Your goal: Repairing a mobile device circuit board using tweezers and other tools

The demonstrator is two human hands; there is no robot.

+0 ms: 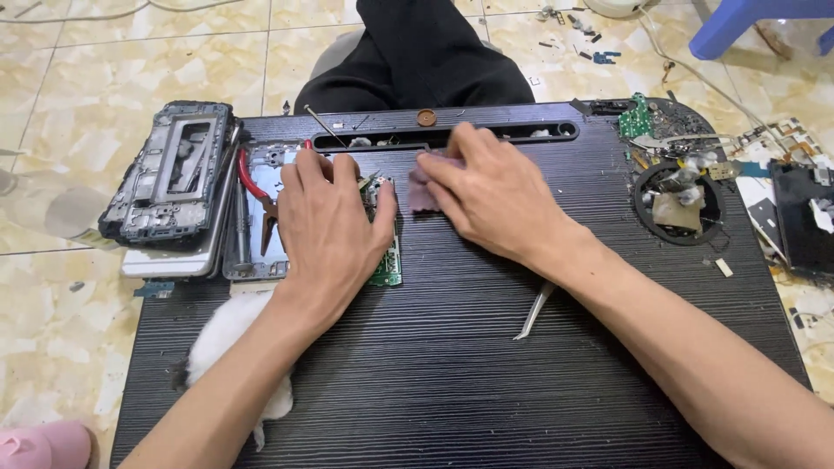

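Surface: black ribbed plastic lap desk [486,365] set over a tiled floor, seen from above.
Left hand [334,221]: palm down, fingers extended and pressed flat on a green printed circuit board [387,267]; not curled around anything, simply pinning it.
Right hand [486,195]: fingers bent, fingertips bunched on a small mauve wiping cloth [426,193], pressing it at the board's upper right corner.
Board position: near the desk's upper left quarter, mostly hidden under the left palm; only the right edge and lower corner visible.
Board axis: long axis apparently running away from the wearer, toward the slot at the desk's far edge; component side seemingly up, though mostly covered.
Beside the left hand: red-handled cutters [252,182] on a grey metal phone frame [254,260], touching or just beside the thumbless edge of the hand.
Further left: dark stripped phone chassis [169,169] stacked on a pale handset.
Below the right forearm: steel tweezers [534,311], lying free, apart from both hands.
Lower left: white cotton wad [230,343] under the left forearm.
Risk, as judged: hard rubbing with the cloth could snag and lift small components; uneven palm pressure could flex the board; a forearm shift could knock the tweezers off the desk.
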